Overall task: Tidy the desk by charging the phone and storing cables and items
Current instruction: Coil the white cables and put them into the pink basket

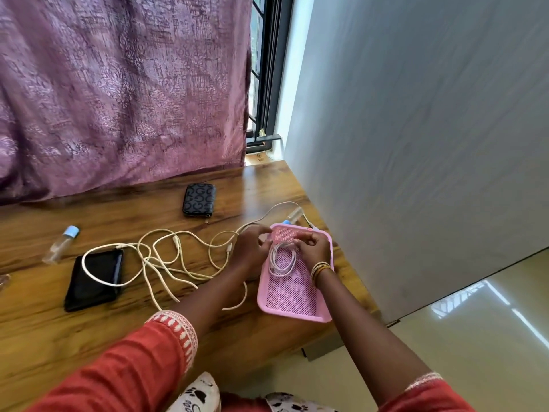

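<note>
Both grips are pinched shut on a small white coil, left hand and right hand holding it right over the pink tray, so I'd guess it drops straight down while the tangle waits left.

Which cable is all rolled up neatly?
The white cable held by both hands over the pink tray. It is wound in a small coil, while the cream cables sprawl in a loose tangle on the desk beside the phone.
</note>
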